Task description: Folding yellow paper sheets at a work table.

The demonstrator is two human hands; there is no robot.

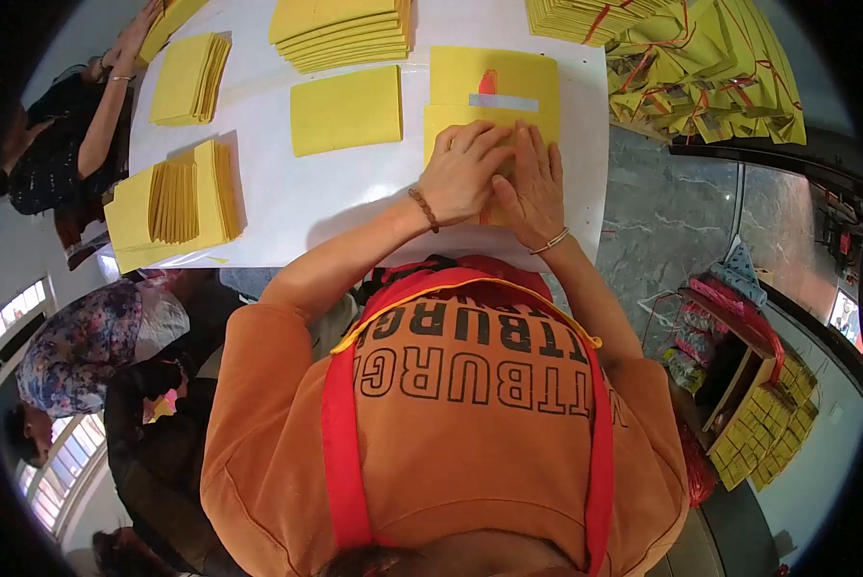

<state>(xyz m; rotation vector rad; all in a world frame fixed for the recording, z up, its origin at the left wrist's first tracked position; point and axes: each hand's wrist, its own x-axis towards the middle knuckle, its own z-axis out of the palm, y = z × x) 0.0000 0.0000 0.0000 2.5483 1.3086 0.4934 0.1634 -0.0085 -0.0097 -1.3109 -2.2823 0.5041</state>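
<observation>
My left hand (462, 171) and my right hand (532, 178) lie side by side, pressed flat on a yellow folded paper sheet (450, 117) at the near edge of the white table (306, 202). Both hands have fingers spread over the sheet and partly hide it. Just beyond it lies another yellow sheet (494, 75) with a small red print and a silver foil strip. A beaded bracelet is on my left wrist and a thin bangle on my right.
A loose yellow stack (347, 111) lies left of my hands, with taller stacks (340, 29) behind and fanned piles (176, 202) at the left. Tied yellow bundles (700, 67) heap at the right. Another person's arm (114, 87) reaches in far left. Boxes stand on the floor (739, 385).
</observation>
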